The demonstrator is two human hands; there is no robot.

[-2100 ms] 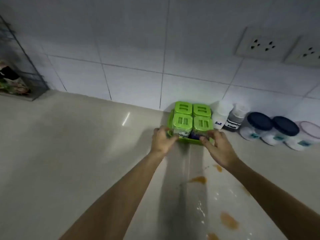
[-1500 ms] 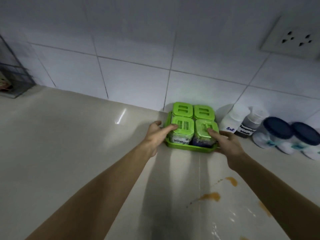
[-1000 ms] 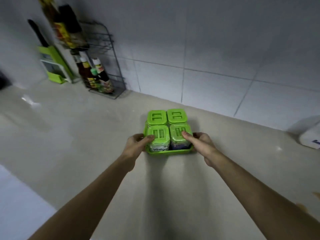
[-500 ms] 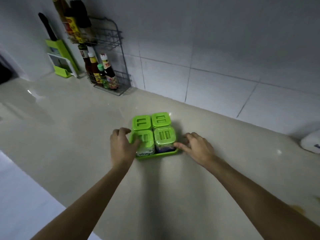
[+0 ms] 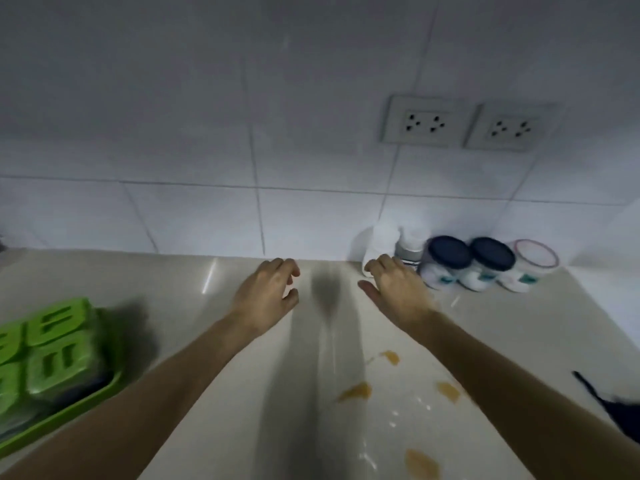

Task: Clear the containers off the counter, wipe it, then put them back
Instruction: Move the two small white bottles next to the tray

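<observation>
- On the desk [image 5: 173,299], head view: both hands reach forward with nothing in them, the left hand [image 5: 265,297] with fingers loosely curled, the right hand [image 5: 398,289] spread flat.
- The right hand's fingertips are just beside a white bottle [image 5: 379,242] at the tiled wall.
- Beside the bottle stand a grey bottle [image 5: 408,247], two dark-lidded jars [image 5: 448,252] and a clear-lidded jar [image 5: 535,259].
- The green tray [image 5: 69,414] of green-lidded containers [image 5: 55,362] sits far left.
- Orange stains [image 5: 355,391] mark the desk near the right forearm.
</observation>
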